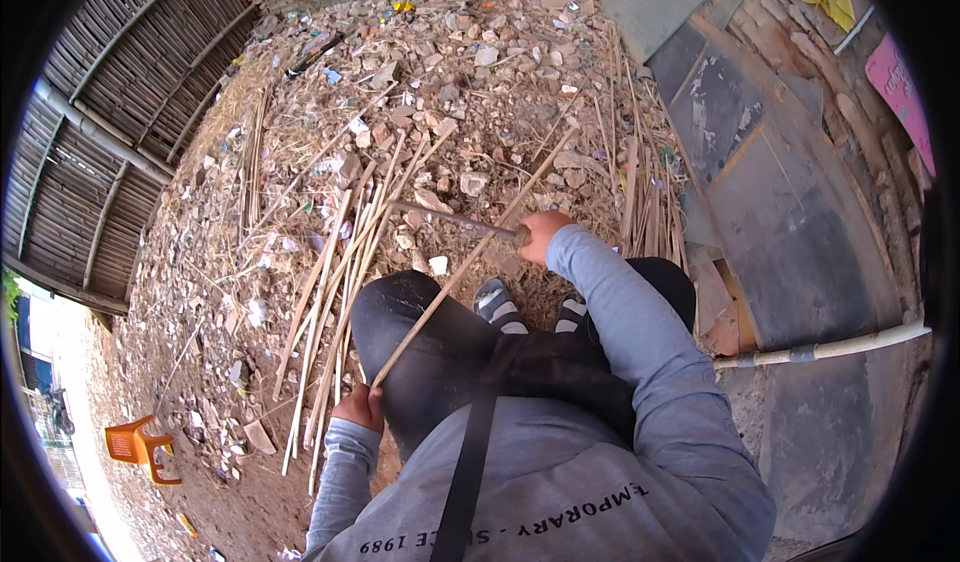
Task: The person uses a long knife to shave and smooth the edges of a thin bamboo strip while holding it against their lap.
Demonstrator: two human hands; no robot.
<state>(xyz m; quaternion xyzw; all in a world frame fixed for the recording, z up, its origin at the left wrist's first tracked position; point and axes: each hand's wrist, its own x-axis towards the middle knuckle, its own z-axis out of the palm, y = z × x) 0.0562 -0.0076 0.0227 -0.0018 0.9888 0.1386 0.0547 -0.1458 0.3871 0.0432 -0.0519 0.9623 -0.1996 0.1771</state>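
Along the ground's left edge I see a slatted wall, and nearer that edge's lower corner an orange chair. Further right, a thin bundle of sticks lies on the rubble, then a looser pile of strips beside the person's left knee. At that pile's near end I have the left hand, fingers clasped round the lower end of a long strip — it slants up to the right, over the knee, toward the middle of the ground. A narrow dark tool crosses it; I can't tell whether it bites in. The right hand grips the tool's right end, above the striped sandals. Near the ground's right edge lie more strips — and beyond them, dark panels.
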